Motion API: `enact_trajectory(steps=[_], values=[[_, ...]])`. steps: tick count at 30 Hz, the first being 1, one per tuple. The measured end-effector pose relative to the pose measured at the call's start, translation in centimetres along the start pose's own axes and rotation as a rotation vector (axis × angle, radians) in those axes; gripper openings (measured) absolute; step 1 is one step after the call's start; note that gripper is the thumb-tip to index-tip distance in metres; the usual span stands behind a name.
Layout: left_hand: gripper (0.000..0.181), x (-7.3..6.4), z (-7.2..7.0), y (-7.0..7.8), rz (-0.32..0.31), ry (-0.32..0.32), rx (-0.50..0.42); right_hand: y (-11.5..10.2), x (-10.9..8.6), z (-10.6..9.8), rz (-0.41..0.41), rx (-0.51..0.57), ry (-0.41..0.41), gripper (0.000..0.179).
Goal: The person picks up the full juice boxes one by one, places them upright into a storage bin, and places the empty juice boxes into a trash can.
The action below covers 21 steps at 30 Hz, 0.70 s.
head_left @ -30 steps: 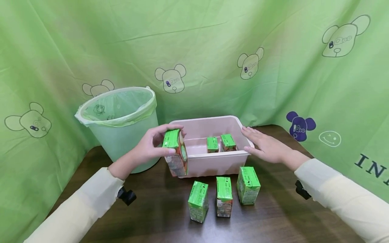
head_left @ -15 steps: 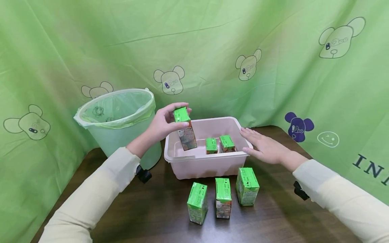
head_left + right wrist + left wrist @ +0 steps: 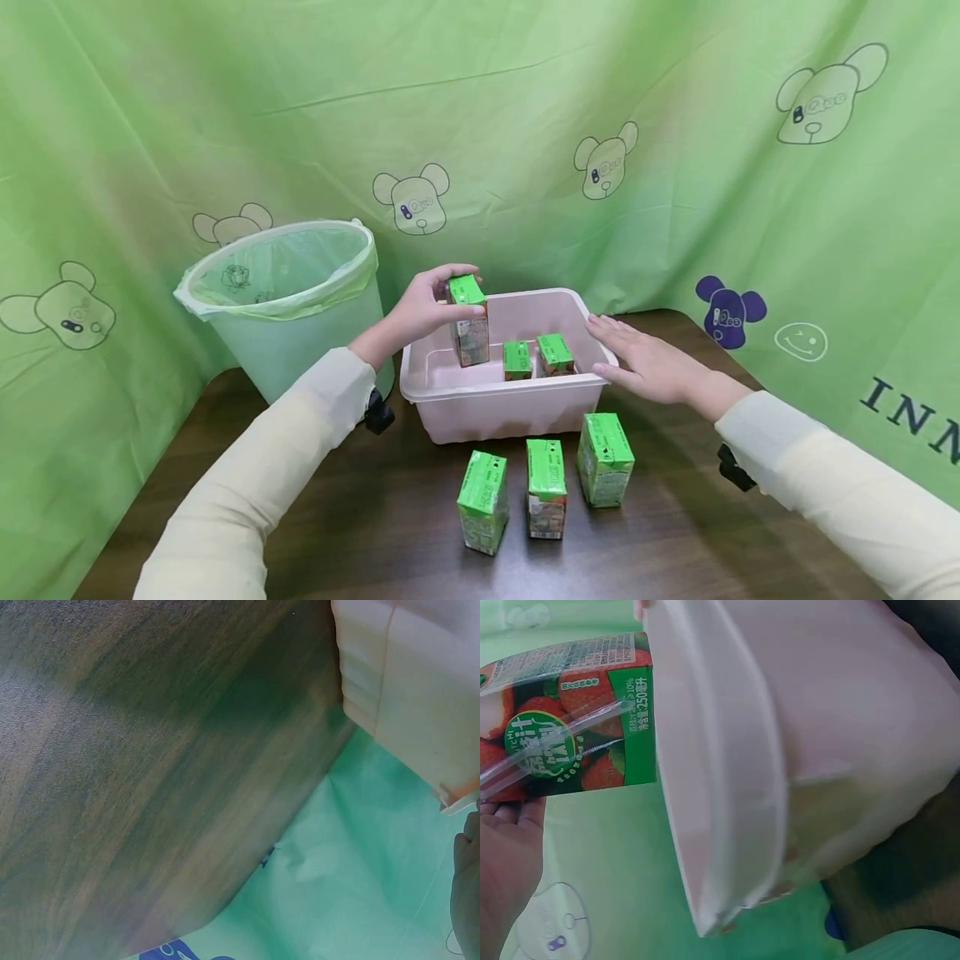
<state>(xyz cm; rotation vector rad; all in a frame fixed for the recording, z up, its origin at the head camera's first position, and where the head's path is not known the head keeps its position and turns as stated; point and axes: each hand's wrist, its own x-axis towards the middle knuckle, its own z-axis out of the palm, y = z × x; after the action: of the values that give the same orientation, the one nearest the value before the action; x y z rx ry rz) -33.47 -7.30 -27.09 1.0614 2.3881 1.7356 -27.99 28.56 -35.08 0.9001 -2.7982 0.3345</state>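
Observation:
My left hand [image 3: 422, 310] grips a green-topped juice box [image 3: 472, 335] between thumb and fingers, inside the left part of the pink bin [image 3: 510, 417]. In the left wrist view the juice box [image 3: 570, 727] shows strawberries and a straw in clear wrap on its side. Two more juice boxes, a left one [image 3: 517, 360] and a right one [image 3: 556, 354], stand upright in the bin's right half. At the bin's right rim my right hand [image 3: 652, 360] rests with straight fingers. The right wrist view catches only part of that hand [image 3: 468, 889] beside the bin [image 3: 420, 682].
Three juice boxes stand on the dark wooden table [image 3: 360, 517] before the bin: left [image 3: 483, 504], middle [image 3: 546, 492] and right [image 3: 606, 460]. A pale green waste bin [image 3: 307, 342] with a liner stands at the left. Green curtain [image 3: 510, 108] surrounds the table.
The left hand has carried its juice box from the bin's front left corner, over the rim, and rightward and down into the bin. The right hand has stayed at the rim.

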Motion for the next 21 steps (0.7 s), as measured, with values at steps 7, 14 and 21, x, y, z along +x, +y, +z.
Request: enact_trajectory(steps=[7, 14, 21], values=[[0.057, 0.5, 0.2, -1.7, -0.043, -0.045, 0.073, -0.1, 0.0, 0.0, 0.003, 0.0, 0.0, 0.069], [0.06, 0.6, 0.5, -3.3, -0.093, -0.072, 0.099, -0.2, -0.2, 0.0, 0.005, 0.003, 0.006, 0.069], [0.062, 0.8, 0.5, -3.9, -0.123, -0.086, 0.172, -0.3, -0.1, -0.1, 0.003, 0.002, 0.009, 0.069]])
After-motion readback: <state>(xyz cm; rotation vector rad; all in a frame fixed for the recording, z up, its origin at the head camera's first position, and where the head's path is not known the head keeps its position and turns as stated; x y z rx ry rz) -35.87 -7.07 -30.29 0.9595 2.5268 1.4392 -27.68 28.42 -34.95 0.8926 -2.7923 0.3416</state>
